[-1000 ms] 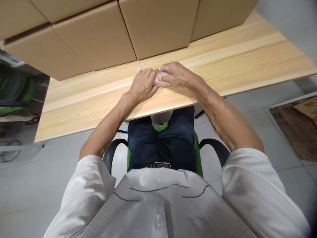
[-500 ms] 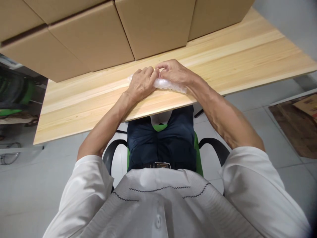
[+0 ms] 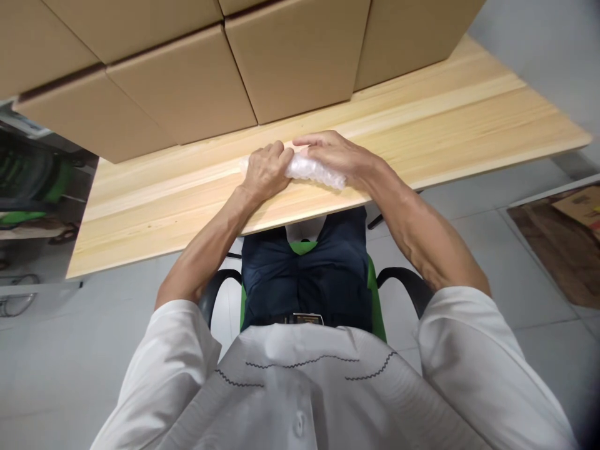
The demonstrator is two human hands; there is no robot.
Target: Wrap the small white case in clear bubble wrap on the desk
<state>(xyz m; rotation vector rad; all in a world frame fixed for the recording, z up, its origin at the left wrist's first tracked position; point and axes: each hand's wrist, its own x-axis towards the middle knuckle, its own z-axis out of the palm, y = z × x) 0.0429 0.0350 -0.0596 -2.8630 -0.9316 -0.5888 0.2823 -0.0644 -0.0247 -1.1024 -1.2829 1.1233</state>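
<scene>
A bundle of clear bubble wrap (image 3: 315, 171) lies near the front edge of the wooden tabletop (image 3: 197, 219). Whatever may be inside the wrap is not visible. My left hand (image 3: 268, 172) is closed over its left part, knuckles up, and a bit of wrap pokes out beyond that hand. On the bundle's far right side rests my right hand (image 3: 338, 155). Its fingers are stretched out to the left, with the thumb a little apart from them and touching the wrap.
Large cardboard boxes (image 3: 300, 62) stand stacked along the back of the tabletop. I sit on a green chair (image 3: 377, 300) with black armrests (image 3: 407, 284). A brown mat (image 3: 557, 250) with a carton (image 3: 581, 206) is on the floor at right.
My right hand's fingers have straightened out of a pinch near my left hand, and more of the bubble wrap shows. My left hand stays closed on it. The view has shifted slightly.
</scene>
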